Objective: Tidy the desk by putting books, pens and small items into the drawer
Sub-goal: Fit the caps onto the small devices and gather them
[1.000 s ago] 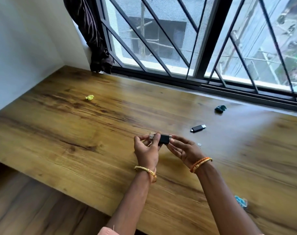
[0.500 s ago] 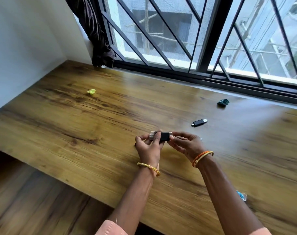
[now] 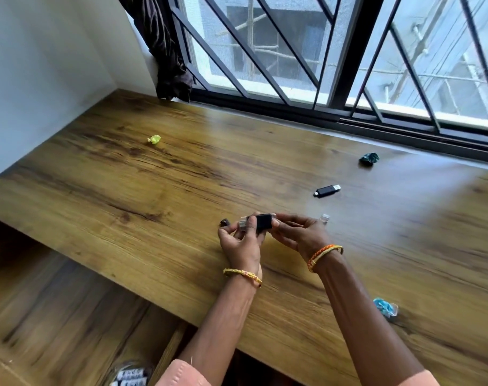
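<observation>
Black USB stick [image 3: 263,223] with clear cap, level between fingertips – second black stick [image 3: 327,190] flat on desk [image 3: 126,190]

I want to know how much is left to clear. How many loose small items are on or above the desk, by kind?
Black USB sticks: 2, one lying on the desk, one held in both hands
Crumpled wrappers: 3, yellow-green, dark teal, light blue
Clear caps: 1
Small dark bits: 1
Total: 7

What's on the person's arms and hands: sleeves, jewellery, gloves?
No gloves. The left hand has a thin gold bangle at the wrist; the right hand has an orange-and-yellow braided band. Forearms are uncovered; salmon-pink sleeve edges show at the bottom of the frame.
</observation>
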A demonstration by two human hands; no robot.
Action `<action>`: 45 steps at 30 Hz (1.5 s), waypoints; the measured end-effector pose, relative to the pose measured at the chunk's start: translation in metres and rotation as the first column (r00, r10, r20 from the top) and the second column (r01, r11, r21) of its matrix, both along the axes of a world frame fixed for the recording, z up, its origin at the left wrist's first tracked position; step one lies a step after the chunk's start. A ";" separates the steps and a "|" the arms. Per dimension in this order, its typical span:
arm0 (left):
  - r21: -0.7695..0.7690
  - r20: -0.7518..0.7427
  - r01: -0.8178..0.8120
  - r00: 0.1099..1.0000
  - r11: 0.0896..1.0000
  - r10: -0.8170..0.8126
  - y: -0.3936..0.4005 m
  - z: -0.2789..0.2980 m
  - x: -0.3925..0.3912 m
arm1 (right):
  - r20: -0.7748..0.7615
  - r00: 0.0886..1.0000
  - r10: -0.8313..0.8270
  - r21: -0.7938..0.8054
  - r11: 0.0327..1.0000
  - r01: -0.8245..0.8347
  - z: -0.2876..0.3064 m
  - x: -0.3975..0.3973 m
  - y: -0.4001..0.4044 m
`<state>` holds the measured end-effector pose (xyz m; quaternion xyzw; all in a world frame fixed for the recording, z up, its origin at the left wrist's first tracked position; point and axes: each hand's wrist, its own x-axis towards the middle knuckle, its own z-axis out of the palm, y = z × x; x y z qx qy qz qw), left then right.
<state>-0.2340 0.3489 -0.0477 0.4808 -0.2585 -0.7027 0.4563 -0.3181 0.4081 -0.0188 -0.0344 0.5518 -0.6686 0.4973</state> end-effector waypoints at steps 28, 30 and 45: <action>-0.184 0.254 0.648 0.758 0.739 -0.601 -0.019 0.009 0.169 | -0.263 0.946 -0.190 -0.036 0.982 0.187 0.028 0.154 0.003; -0.216 0.308 0.759 0.650 0.614 -0.695 -0.033 0.007 0.217 | -0.301 0.941 -0.157 -0.012 0.987 0.161 0.031 0.195 -0.001; 0.184 0.982 0.890 -0.145 0.417 -0.124 -0.114 -0.046 0.443 | -0.518 0.697 0.495 0.611 0.785 -0.103 -0.081 0.365 -0.089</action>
